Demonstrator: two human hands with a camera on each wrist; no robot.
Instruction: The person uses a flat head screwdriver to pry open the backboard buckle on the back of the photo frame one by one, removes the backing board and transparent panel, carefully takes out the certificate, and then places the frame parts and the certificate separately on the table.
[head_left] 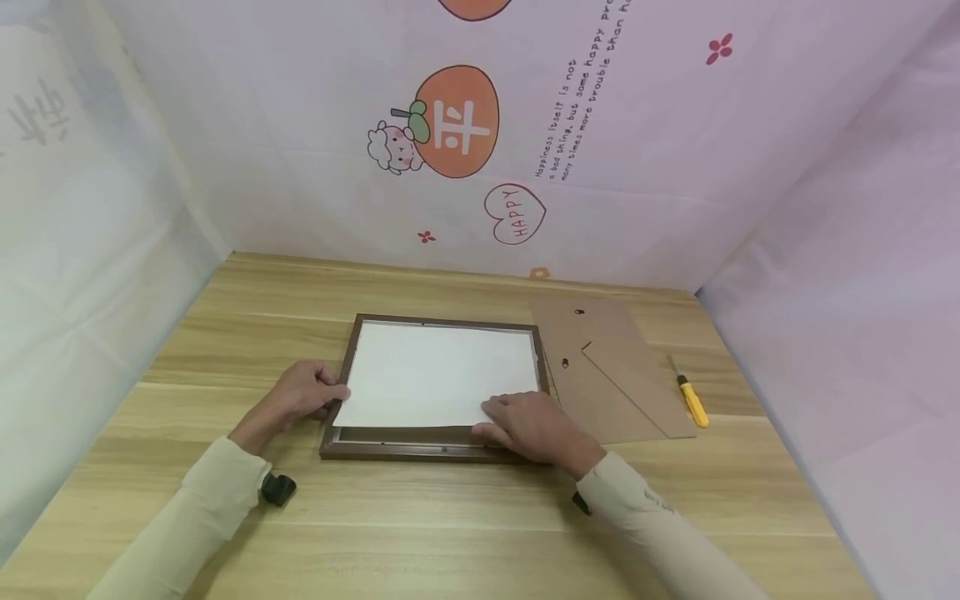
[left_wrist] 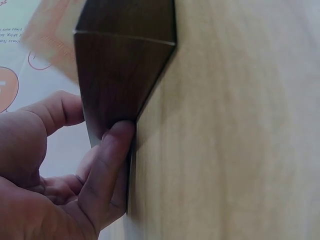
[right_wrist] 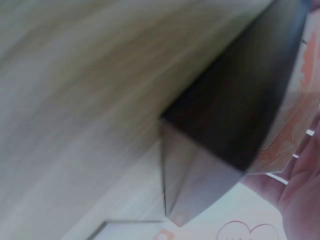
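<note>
We hold a brown picture frame [head_left: 420, 446] with both hands on the wooden table [head_left: 450, 533].

Our left hand [head_left: 300, 396] grips the frame's left edge with curled fingers [left_wrist: 107, 165]; our right hand [head_left: 528, 429] lies near the front right corner, fingers on the white sheet [head_left: 442, 371] inside; we cannot tell if it grips. To the right lie the brown backing board [head_left: 607, 367] and, beside it, a yellow utility knife [head_left: 692, 400].

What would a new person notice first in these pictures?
The dark brown picture frame lying in the middle of the wooden table, with a white sheet in it. The left hand grips its left edge; the right hand rests at its near right corner. A yellow cutter lies to the right.
</note>
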